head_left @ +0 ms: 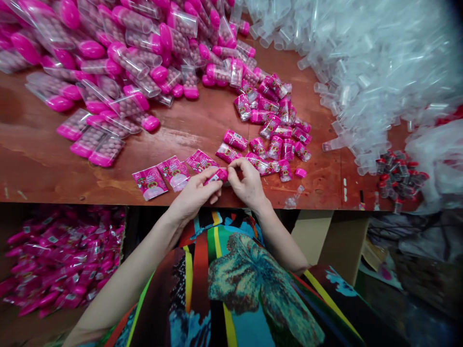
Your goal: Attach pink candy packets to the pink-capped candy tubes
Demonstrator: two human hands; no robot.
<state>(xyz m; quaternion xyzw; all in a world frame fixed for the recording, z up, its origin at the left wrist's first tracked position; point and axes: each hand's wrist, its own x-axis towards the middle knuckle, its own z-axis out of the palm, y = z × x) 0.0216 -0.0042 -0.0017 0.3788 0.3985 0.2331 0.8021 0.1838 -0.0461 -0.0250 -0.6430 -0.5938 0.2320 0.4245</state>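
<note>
Near the table's front edge, my left hand (195,193) grips a small pink printed wrapper (218,175), rolled or wrapped into a short tube shape. My right hand (249,185) pinches at the right end of it, thumb and forefinger together. What lies inside the wrapper is hidden. Just left of my hands lie flat pink printed wrappers: one (150,183) at the far left, another (173,172) beside it, and a third (200,160) just behind my left fingers. Beyond and right of my right hand, several rolled pink wrapped packets (275,144) lie in a loose heap.
Pink-capped clear tubes of small balls (123,62) are piled at the back left. A large heap of clear plastic tubes (361,62) fills the right. Small red-and-black pieces (401,176) lie near the right edge. Below the table, a box holds many pink packets (65,260).
</note>
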